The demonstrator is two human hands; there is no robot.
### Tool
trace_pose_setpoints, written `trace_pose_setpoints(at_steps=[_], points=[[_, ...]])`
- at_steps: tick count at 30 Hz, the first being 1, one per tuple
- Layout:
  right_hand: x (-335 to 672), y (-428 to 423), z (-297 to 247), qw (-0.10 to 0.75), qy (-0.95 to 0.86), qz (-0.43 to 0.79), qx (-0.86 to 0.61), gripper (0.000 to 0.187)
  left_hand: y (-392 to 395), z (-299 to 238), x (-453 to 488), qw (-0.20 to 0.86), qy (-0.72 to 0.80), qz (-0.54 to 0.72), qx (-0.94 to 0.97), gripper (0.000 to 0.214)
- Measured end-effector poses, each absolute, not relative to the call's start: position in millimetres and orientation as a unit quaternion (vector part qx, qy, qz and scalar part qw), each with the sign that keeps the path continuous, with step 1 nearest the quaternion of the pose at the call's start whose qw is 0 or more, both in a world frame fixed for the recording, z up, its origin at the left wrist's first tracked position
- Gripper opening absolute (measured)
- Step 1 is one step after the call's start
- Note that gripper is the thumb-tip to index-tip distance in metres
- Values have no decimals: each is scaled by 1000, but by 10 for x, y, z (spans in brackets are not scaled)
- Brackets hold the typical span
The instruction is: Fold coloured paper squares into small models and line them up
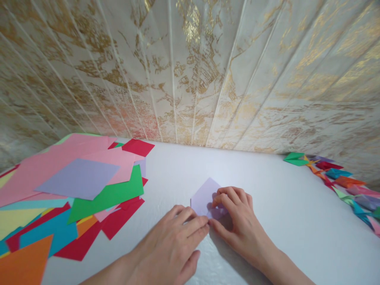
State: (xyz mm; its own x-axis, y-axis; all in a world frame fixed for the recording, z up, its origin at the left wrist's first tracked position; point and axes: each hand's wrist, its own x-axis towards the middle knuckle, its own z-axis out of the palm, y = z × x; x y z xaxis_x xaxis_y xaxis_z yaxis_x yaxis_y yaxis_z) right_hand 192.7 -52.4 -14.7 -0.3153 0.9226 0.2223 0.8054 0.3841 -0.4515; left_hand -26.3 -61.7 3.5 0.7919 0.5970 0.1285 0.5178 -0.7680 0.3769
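A small lilac paper point(204, 194), folded to a point at its far end, lies on the white table point(267, 198). My left hand point(172, 245) rests on its near left edge with fingers stretched flat and pressed together. My right hand point(234, 217) has curled fingertips pressing down on the paper's right side, the thumb beneath along the near edge. Both hands meet at the paper's lower corner.
A loose heap of coloured paper sheets point(74, 190) in pink, lilac, green, red, blue and orange covers the table's left side. Several folded paper pieces point(341, 182) lie in a row at the right, by the gold-patterned wall point(192, 71).
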Motion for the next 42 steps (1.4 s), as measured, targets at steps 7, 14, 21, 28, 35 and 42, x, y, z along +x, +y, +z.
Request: trace_pose_setpoints(at_steps=[7,14,21,28,35,42], points=[[1968,-547,-200,240,-774,147,-567,24,-591,31,-280,167,289,121,935,39],[2574,-274,-225,206,-740,175,-615,30,-625,18,-273,153,288,126,937,37],[2294,-348,-131,288,-765,174,-549,16,-790,-242,-167,59,354,144,922,41],[1852,-561,-151,247,-771,230,-540,12,-822,-234,-180,78,366,183,909,44],[1830,-570,-131,217,-772,211,-559,28,-809,-172,-152,101,369,167,909,36],[1869,-589,-132,224,-768,233,-553,36,-825,-160,-169,93,366,158,912,43]])
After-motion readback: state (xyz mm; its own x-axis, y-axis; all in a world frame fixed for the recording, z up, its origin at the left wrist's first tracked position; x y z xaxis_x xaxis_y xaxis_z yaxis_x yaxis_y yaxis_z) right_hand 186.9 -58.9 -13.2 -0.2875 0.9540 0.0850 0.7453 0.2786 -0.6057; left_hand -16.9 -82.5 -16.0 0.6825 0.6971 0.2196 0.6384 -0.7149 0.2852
